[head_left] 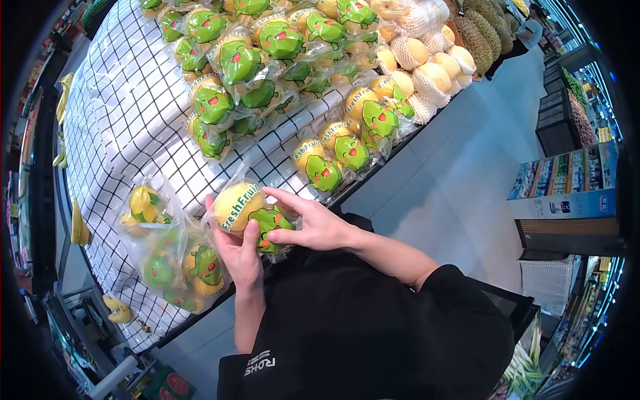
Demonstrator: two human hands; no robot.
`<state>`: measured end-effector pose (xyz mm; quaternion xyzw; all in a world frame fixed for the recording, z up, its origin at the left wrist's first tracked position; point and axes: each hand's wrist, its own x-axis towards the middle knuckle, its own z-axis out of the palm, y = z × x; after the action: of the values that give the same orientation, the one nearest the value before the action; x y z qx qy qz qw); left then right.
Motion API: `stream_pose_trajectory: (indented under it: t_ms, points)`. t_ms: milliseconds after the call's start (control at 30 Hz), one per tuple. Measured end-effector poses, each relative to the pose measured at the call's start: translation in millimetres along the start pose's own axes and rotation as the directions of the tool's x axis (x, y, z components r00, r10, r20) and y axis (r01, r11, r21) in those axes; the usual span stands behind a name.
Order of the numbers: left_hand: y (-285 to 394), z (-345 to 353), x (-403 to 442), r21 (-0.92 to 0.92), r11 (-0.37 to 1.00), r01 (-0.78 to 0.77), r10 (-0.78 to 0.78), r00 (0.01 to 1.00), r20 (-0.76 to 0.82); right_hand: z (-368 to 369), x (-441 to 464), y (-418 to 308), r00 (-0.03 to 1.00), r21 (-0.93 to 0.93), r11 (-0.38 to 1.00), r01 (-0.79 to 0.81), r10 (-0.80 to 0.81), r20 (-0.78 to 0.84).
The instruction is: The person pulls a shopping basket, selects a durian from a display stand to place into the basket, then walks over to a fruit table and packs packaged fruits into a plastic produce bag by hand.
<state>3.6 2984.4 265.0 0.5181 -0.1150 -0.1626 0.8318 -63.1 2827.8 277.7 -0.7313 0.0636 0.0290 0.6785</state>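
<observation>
Both hands hold one clear plastic bag of yellow fruit (238, 205), printed "FreshFruit" with a green smiling cartoon. My left hand (241, 257) supports it from the left and below, thumb on its front. My right hand (313, 223) grips its right side, with thumb and index finger on the plastic. Just left of the hands, a larger clear bag (170, 260) with several such fruits lies on the grid-patterned white cloth (133, 100). Beyond the hands, a row of bagged fruit (347, 152) lies along the display's right edge.
A big pile of bagged fruit (267, 53) covers the far part of the display. Pale fruits in foam nets (433, 77) and durians (480, 33) are further right. Bananas (117, 309) lie at the left edge. A person (530, 32) is in the far aisle.
</observation>
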Motion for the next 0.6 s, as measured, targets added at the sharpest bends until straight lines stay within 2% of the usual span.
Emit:
stream_pose_trajectory:
  t_ms: [67,133,200,267,300,367,467,533,600]
  points:
    - [-7,14,8,0.045,0.999,0.008,-0.008,1.0,-0.005,-20,-2,2,0.999,-0.017,0.999,-0.033,0.034,0.033]
    - [-17,34,17,0.131,0.99,0.044,-0.046,0.999,0.008,-42,-3,17,0.989,-0.027,0.99,0.138,-0.139,-0.058]
    - [-33,52,28,0.129,0.987,0.096,-0.1,0.995,0.022,-69,-7,23,0.97,-0.104,0.974,0.204,-0.215,-0.113]
    - [-48,74,36,0.101,0.977,0.185,-0.191,0.98,0.048,-97,-14,25,0.992,-0.043,0.998,0.052,-0.056,-0.114]
    - [-58,85,41,0.059,0.977,0.204,-0.207,0.977,0.05,-109,-16,29,0.994,-0.033,0.998,0.047,-0.049,-0.096]
    - [-72,106,51,0.057,0.972,0.228,-0.23,0.972,0.042,-129,-18,39,0.96,-0.278,0.954,0.112,-0.175,-0.217]
    - [-96,136,67,0.017,0.969,0.246,-0.246,0.969,0.025,-160,-21,31,0.921,-0.494,0.864,0.092,-0.262,-0.287]
    - [-111,149,77,0.009,0.951,0.308,-0.308,0.951,0.038,-176,-24,23,0.942,-0.5,0.865,0.044,-0.202,-0.267]
    - [-122,160,81,-0.029,0.948,0.317,-0.318,0.947,-0.045,-189,-26,24,0.915,-0.706,0.696,0.128,-0.358,-0.187]
